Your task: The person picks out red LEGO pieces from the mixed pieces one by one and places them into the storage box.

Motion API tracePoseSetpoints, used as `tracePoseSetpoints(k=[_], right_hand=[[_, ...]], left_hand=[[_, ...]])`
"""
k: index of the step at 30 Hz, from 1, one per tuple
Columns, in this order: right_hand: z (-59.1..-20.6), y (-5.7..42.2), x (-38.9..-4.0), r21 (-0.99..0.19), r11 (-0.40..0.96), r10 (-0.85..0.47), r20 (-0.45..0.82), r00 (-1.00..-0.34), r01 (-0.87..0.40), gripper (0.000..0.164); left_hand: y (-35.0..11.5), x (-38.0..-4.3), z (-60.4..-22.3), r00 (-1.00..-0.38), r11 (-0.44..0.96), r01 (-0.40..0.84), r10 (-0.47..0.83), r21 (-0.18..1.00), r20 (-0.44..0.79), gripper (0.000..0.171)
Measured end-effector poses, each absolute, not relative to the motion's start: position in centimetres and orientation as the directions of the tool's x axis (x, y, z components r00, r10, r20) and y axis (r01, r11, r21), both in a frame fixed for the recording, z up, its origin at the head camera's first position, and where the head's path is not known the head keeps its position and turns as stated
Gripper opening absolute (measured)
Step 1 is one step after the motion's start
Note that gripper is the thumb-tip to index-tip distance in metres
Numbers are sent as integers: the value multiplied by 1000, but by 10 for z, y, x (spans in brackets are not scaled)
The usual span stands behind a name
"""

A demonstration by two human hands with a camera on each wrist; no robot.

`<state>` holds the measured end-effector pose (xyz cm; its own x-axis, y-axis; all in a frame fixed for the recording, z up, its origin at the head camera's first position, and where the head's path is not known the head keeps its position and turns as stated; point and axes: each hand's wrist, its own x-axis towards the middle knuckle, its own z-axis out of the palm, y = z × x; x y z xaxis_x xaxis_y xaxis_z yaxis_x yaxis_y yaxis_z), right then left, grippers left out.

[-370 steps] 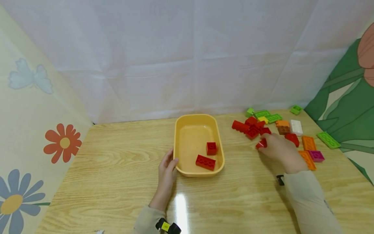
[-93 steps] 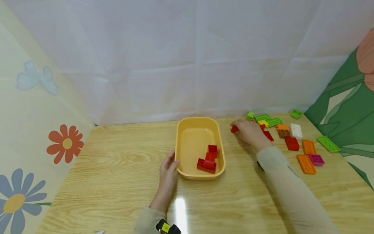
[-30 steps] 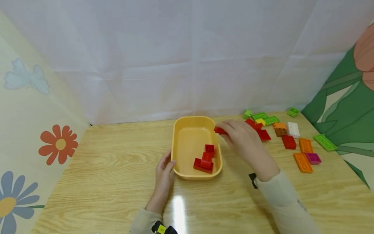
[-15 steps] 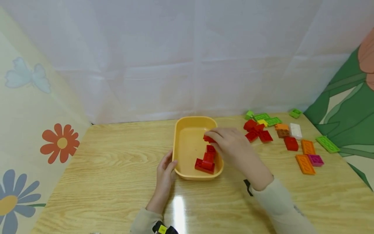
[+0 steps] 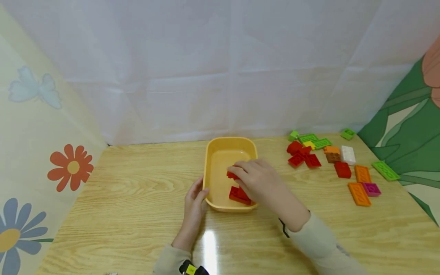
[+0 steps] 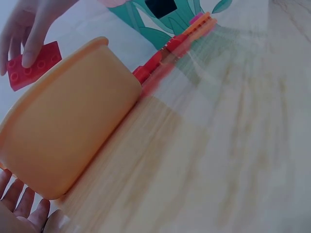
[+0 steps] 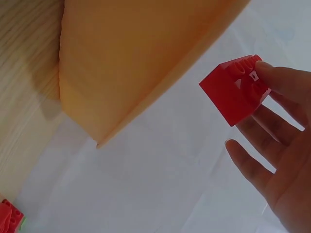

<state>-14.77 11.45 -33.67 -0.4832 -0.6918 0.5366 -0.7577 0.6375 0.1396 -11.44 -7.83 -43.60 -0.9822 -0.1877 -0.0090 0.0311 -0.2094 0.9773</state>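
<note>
Left hand lies on the wooden table, fingers relaxed and nearly straight, touching the near left wall of the yellow tub; it grips nothing. Left wrist view shows the fingertips beside the tub's base.

Right hand hangs over the tub, pinching a red brick at the fingertips, above the tub's floor and clear of it. Right wrist view: brick held by the fingers, studs toward them. More red bricks lie in the tub's near right corner, partly hidden by the hand.

Right of the tub: loose bricks in red, green, orange, white and pink, well apart from both hands.
</note>
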Motion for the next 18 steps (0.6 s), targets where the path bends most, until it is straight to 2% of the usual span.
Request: tracePoseSetpoints(k=[11, 18], right_hand=[[-349, 102, -143, 140, 592, -736, 495, -461, -794, 28], [-359, 97, -142, 65, 580, -751, 430, -502, -812, 31]], left_hand=[[-78, -114, -435, -984, -189, 7, -178, 982, -28, 47], [-79, -114, -435, -985, -191, 22, -170, 981, -11, 47]])
